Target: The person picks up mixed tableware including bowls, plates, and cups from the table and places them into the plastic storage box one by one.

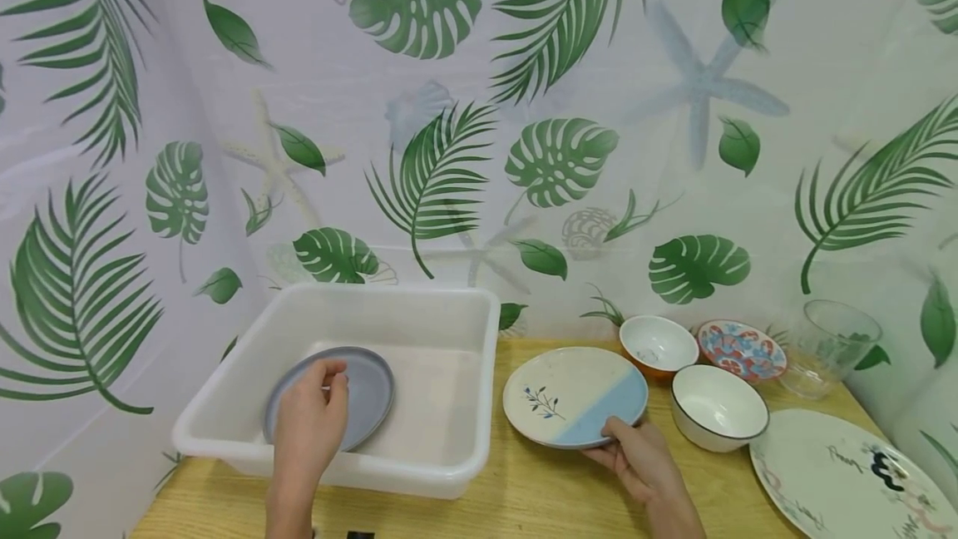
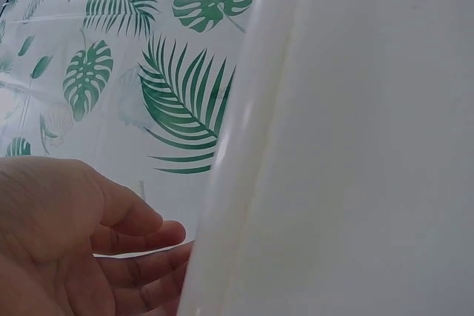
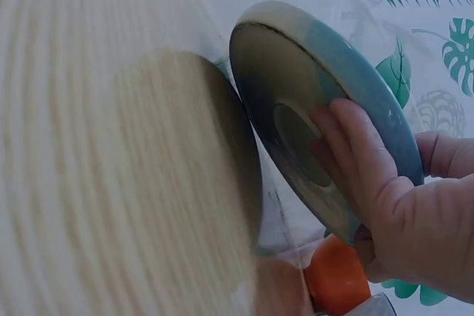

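Note:
My right hand (image 1: 636,460) grips a cream and light-blue plate (image 1: 561,398) with a sprig drawn on it, thumb over the rim. In the right wrist view, the fingers (image 3: 359,146) spread under the plate's base, which is tilted up off the wooden table (image 3: 89,146). A white plastic basin (image 1: 415,464) stands to the left, with a grey-blue plate (image 1: 367,393) leaning inside it. My left hand (image 1: 314,406) is over the basin's near side, in front of the grey-blue plate. Its fingers are loosely curled and hold nothing; in the left wrist view they overlap the basin's rim (image 2: 237,138).
Right of the held plate are an orange-sided white bowl (image 1: 659,343), a dark-rimmed white bowl (image 1: 718,406), a red-and-blue patterned dish (image 1: 741,348) and a clear glass (image 1: 834,348). A large oval plate (image 1: 823,456) lies at the right edge. Leaf-printed sheeting (image 1: 464,190) hangs behind.

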